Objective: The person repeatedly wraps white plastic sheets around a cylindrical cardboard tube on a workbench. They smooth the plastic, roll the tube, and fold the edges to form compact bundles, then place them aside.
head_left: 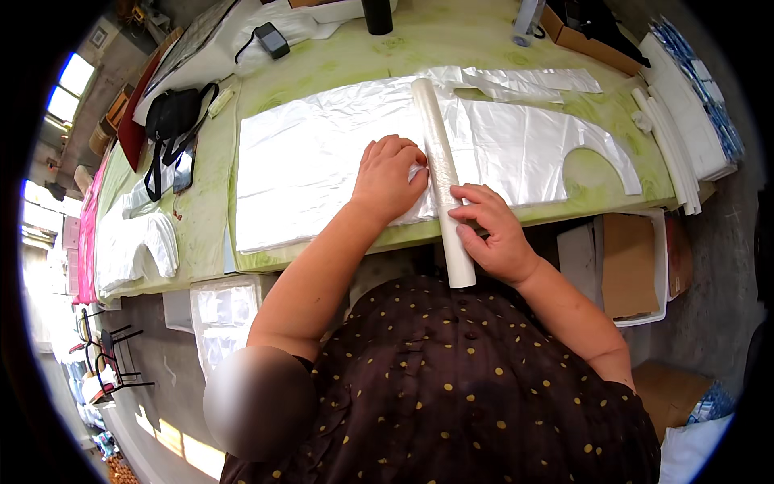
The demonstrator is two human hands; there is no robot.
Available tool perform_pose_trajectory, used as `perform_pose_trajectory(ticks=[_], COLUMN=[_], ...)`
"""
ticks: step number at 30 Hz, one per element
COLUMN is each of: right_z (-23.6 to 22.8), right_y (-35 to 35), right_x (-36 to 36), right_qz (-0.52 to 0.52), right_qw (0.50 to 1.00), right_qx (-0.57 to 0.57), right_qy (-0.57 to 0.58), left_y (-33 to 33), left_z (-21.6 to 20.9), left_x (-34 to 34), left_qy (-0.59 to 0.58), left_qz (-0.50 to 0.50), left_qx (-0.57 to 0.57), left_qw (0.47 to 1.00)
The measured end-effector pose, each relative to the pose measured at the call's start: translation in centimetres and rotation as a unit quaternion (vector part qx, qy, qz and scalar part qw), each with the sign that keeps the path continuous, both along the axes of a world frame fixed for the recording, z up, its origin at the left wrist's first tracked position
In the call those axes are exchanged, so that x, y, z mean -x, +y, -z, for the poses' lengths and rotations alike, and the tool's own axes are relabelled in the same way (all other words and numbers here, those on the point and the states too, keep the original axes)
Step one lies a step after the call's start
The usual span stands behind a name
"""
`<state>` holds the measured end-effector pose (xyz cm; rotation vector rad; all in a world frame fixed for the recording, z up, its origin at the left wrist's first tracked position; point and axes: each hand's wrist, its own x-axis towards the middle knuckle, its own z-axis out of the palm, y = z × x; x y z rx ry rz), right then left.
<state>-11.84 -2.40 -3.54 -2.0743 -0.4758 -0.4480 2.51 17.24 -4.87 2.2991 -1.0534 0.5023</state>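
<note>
Spread over the table is a stack of thin white plastic aprons (322, 129), with a curved cut-out and strap ends at the right. Across it lies a long whitish roll (439, 153), its near end jutting past the table edge toward my body. Left of the roll, my left hand (390, 179) is closed, its curled fingers pinching a bit of the crumpled white plastic beside the roll. My right hand (496, 238) is at the roll's near part, fingertips and thumb against its right side, spread apart rather than wrapped round.
A black bag (171, 117) and folded white plastic (137, 250) lie at the left. At the back are a black handheld device (272, 40), a black cylinder (376, 16) and a cardboard box (592, 40). White rolls (669, 153) lie at right; a bin (637, 266) stands below.
</note>
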Motion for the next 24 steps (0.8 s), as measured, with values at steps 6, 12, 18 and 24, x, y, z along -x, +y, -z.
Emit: perform_pose_trajectory(ticks=[6,12,18,24], right_z=[0.1,0.1,0.3,-0.2], right_y=[0.0,-0.2,0.3,0.2], right_x=[0.0,0.1,0.1,-0.2], right_qz=[0.007,0.012,0.007,0.007], right_qw=[1.0,0.999,1.0,0.999], right_qx=[0.009,0.025,-0.011,0.043], right_qy=[-0.014,-0.026,-0.004,-0.028], left_y=[-0.6,2.8,4.2,0.8], left_z=[-1.4,-4.1,-1.5,-1.7], left_x=[-2.2,1.5,0.7,-0.3], left_qy=[0.058,0.201,0.097,0.102], left_qz=[-0.159,0.018,-0.046,-0.135], left_qx=[0.116,0.044,-0.053,-0.045], left_qw=[0.979,0.978,0.993,0.985])
